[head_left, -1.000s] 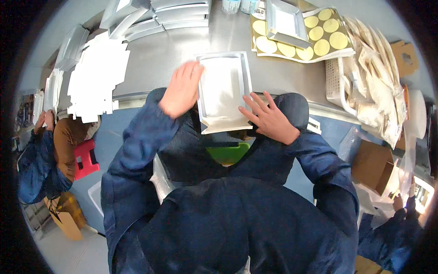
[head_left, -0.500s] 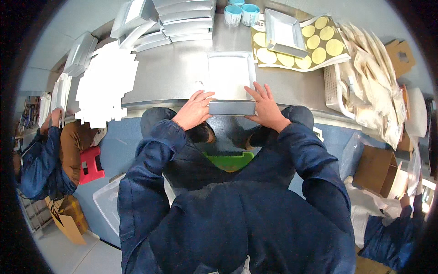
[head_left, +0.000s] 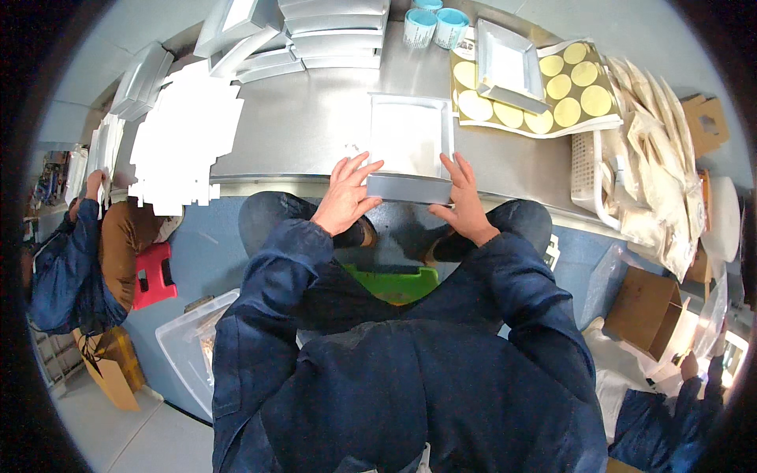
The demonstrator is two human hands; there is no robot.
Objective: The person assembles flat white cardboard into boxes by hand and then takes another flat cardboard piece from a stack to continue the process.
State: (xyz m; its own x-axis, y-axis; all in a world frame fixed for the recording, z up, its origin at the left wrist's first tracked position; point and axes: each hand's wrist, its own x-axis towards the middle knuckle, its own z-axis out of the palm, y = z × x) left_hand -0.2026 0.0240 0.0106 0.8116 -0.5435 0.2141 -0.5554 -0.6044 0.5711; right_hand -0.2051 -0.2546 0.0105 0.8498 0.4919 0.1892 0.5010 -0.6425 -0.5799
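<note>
A shallow grey box with a white inside lies at the front edge of the metal workbench, its near wall facing me. My left hand grips its near left corner, fingers along the side and thumb by the front wall. At the near right corner my right hand holds the box in the same way, fingers at the side wall and thumb low by the front. The undersides of the fingers are partly hidden.
White flat card blanks lie left; stacked grey boxes stand behind. Blue-labelled rolls, a round-sticker sheet bearing another grey box, and a white basket with packets sit right. Co-workers sit on both sides.
The view has shifted slightly, so the bench things appear a little further right and lower. Both hands stay at the box's near corners, with the right fingers now closer along its side.
</note>
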